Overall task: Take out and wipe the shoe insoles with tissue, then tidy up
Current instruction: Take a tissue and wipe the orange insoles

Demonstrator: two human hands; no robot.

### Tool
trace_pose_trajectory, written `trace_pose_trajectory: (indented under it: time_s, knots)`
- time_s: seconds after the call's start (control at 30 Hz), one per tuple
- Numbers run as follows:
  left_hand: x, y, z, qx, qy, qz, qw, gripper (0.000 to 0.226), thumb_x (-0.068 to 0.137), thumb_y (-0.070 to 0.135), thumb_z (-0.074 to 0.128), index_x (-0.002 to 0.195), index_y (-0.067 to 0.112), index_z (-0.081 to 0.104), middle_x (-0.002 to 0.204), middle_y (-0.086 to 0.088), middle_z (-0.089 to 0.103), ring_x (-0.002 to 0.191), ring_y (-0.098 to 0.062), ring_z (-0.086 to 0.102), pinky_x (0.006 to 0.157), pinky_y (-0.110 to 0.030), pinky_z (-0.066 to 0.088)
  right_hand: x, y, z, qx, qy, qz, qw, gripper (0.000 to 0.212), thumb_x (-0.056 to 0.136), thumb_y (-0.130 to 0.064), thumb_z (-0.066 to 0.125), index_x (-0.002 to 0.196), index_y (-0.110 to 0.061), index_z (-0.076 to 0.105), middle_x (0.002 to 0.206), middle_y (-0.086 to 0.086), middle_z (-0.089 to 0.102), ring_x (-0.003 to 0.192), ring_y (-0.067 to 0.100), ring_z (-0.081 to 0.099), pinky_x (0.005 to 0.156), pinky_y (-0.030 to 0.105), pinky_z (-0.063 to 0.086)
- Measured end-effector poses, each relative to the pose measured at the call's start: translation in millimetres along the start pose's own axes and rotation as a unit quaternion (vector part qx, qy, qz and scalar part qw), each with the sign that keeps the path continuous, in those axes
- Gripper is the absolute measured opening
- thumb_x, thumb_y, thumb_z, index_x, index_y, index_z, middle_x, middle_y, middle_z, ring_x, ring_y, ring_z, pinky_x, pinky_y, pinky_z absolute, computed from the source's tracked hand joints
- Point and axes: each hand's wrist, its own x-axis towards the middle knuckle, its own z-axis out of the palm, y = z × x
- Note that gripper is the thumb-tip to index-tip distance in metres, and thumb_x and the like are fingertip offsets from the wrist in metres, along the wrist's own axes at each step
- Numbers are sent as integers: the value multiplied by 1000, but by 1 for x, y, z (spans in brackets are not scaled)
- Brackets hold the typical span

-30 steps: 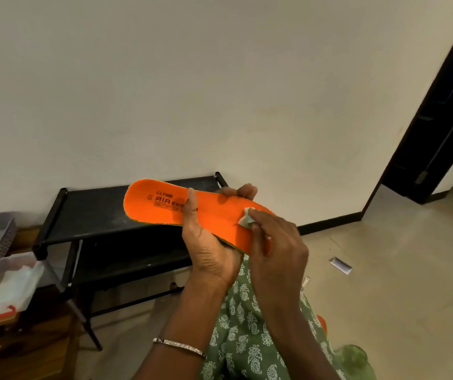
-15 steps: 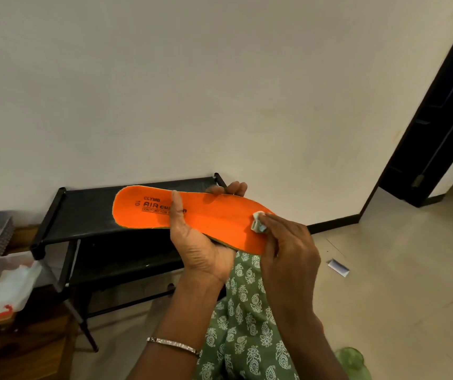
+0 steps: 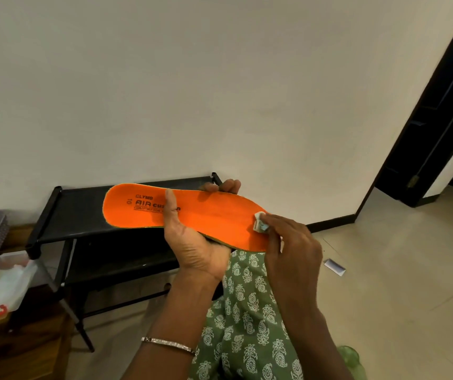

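Two hands share the orange insole, held level before the black rack: left hand grips its middle, right hand pinches tissue against the toe end, so the long axis runs leftward from it.

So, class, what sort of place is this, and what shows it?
Most likely a home entryway or hallway: a black shoe rack against a plain wall, tiled floor, dark door frame.
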Motion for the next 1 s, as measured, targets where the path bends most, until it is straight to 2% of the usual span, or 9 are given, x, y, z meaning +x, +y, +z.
trace_pose_trajectory:
  time_s: [0.1,0.27,0.37,0.53,0.7,0.77,0.83,0.93,1.0]
  knots:
    - [-3,-8,0,6,-15,-21,1000,63,92,66,43,100,6,61,119,-29,61,124,-42,57,110,-57,39,-4,-15,4,5,15,-20,1000,30,83,1,70,108,-16,75,106,0,74,98,19,67,88,21,44]
    - [-6,-17,0,19,-56,-57,997,69,72,68,69,101,7,60,124,-27,56,117,-40,51,115,-61,27,-9,-43,10,66,2,-69,995,29,82,-4,64,107,-13,75,109,0,73,102,16,66,99,9,34]
    - [-5,-12,-1,48,-62,-29,997,63,80,66,58,101,6,59,120,-28,60,113,-40,57,109,-58,36,-7,-31,7,68,-23,-57,996,33,84,2,70,111,-17,75,112,-2,73,104,14,66,97,16,42]
    - [0,-2,-1,38,-7,2,999,63,93,64,42,101,5,60,115,-30,61,126,-46,54,113,-60,34,-1,3,3,-5,-29,12,1000,26,88,-4,70,110,-18,75,106,1,75,95,19,69,83,30,54]
    - [-4,-16,1,30,-14,-51,998,59,88,65,47,98,8,60,122,-28,58,115,-39,59,110,-54,35,-6,-30,7,20,4,-5,1000,24,86,-7,64,104,-17,76,105,-2,74,97,16,66,92,7,33]
    - [-5,-20,1,22,-35,-75,996,59,80,65,60,97,8,60,125,-28,53,114,-37,53,116,-55,26,-9,-47,10,70,8,-34,997,24,85,-10,61,103,-16,76,105,-2,74,98,14,65,97,1,27]
    - [-5,-20,0,6,-50,-84,995,61,77,63,69,98,7,59,123,-28,53,115,-37,50,119,-55,18,-11,-53,9,101,-13,-59,993,26,87,-6,61,107,-15,75,108,-3,73,102,13,64,99,4,32]
    - [-4,-17,0,9,-50,-69,996,59,85,64,55,98,7,61,116,-25,62,115,-38,58,114,-53,32,-7,-38,5,104,-36,-52,993,35,83,1,70,110,-20,75,110,-6,73,104,11,65,98,9,39]
    - [-4,-13,0,30,-37,-35,998,60,91,63,45,100,6,61,116,-28,62,120,-44,58,112,-57,36,-2,-17,0,64,-35,-15,997,34,84,-1,71,110,-22,75,109,-6,73,100,13,66,93,22,50]
